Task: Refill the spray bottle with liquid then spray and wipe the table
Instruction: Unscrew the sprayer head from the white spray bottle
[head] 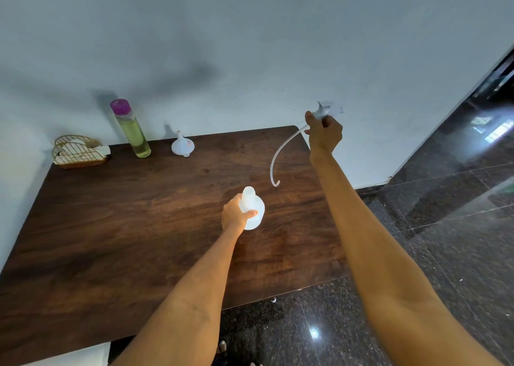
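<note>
A white translucent spray bottle (pixel 253 209) stands upright near the middle of the dark wooden table (pixel 139 212), its neck uncapped. My left hand (pixel 235 215) grips its shoulder. My right hand (pixel 324 133) is raised over the table's far right corner and holds the spray head (pixel 328 111), whose curved dip tube (pixel 278 157) hangs free above the table, clear of the bottle. At the back stand a tall clear bottle (pixel 132 132) of yellow-green liquid with a purple cap and a small white funnel (pixel 182 145) resting mouth down.
A gold wire napkin holder (pixel 78 151) with white tissues sits at the back left corner. The wall runs right behind the table. Dark glossy floor tiles (pixel 445 226) lie to the right and in front of the table.
</note>
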`<state>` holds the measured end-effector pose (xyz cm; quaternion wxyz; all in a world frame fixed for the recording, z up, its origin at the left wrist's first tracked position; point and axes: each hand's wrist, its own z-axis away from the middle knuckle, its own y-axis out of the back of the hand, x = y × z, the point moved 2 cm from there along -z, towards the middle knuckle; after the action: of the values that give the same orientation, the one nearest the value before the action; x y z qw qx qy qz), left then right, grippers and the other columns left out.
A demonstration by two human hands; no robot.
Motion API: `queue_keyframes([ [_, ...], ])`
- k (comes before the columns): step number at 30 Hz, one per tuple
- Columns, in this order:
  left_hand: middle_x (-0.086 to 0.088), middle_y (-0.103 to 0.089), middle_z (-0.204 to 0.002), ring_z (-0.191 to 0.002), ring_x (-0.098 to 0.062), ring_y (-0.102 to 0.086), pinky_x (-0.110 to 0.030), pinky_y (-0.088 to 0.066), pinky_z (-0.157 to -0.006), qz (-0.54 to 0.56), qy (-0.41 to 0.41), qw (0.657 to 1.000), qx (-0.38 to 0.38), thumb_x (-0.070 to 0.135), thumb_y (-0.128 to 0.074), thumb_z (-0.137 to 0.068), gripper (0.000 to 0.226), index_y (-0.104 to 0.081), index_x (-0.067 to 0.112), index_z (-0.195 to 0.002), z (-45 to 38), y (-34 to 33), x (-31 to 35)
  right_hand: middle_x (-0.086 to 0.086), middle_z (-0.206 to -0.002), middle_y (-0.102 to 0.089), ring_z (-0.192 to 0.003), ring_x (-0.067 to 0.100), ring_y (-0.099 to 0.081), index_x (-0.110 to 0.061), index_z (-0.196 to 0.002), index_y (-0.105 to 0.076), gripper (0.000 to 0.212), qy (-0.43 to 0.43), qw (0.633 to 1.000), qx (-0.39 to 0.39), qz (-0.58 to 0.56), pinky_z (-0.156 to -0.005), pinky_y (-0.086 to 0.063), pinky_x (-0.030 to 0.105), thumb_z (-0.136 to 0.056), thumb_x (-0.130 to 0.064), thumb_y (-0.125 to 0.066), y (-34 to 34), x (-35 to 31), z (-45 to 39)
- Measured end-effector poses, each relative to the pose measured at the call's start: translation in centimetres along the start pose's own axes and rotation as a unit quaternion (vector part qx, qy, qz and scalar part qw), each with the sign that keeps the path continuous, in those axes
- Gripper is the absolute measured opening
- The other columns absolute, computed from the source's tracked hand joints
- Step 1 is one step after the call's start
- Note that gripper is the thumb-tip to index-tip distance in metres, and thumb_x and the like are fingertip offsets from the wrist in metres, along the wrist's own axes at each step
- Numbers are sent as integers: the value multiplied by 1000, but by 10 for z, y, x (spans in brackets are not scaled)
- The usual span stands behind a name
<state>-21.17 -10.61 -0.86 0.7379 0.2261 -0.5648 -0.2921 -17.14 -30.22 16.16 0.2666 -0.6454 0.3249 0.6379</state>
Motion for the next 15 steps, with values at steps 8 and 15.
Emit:
queue_keyframes([
  [8, -8, -57, -131, -119, -24, -53, -37, -48, -96, 74, -23, 997, 12, 25, -76, -77, 63, -51, 11, -133, 4, -6, -8, 17, -100, -70, -97, 31, -65, -5, -110, -64, 32, 152, 866, -230, 417, -76, -45, 25, -85, -23, -55, -22, 40, 1],
  [15, -5, -51, -136, -123, -23, -48, -35, -46, -97, 90, -5, 996, -21, 28, -78, -75, 68, -47, 16, -135, -1, -3, -13, 16, -106, -67, -100, 30, -65, 1, -109, -62, 31, 53, 805, -310, 503, -85, -52, 31, -85, -19, -62, -11, 145, 23],
])
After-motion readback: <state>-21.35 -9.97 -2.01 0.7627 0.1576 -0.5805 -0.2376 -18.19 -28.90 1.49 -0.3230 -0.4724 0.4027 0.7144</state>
